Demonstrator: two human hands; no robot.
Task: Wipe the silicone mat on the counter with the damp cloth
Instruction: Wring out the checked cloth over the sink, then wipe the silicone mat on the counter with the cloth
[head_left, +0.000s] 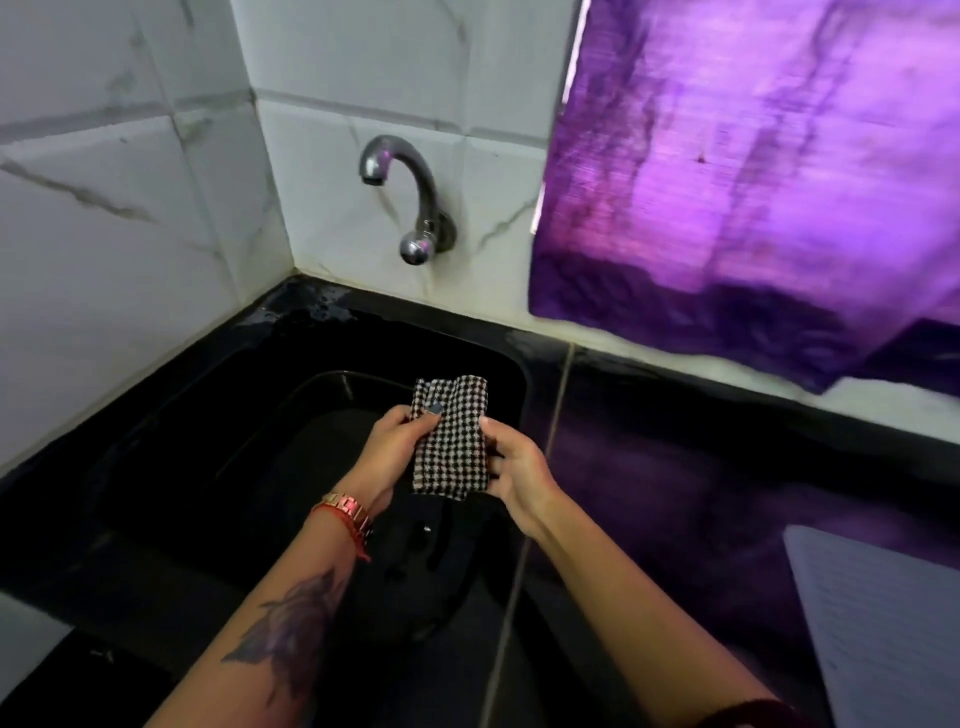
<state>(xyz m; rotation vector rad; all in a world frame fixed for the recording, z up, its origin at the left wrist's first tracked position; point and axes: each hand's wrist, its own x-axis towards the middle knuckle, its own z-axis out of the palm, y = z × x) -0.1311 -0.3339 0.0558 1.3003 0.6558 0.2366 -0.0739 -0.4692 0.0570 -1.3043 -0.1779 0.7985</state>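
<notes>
Over a black sink basin, the left hand and right hand both grip a folded black-and-white checked cotton cloth, pinching its opposite side edges. Limp and light, it looks likely to sag and drip, so a bunched, full-palm hold would serve best. A pale grey ribbed silicone mat lies well apart on the glossy black stone bench, which looks slick. Beyond, a chrome wall tap, marbled white tiles and a purple curtain.
</notes>
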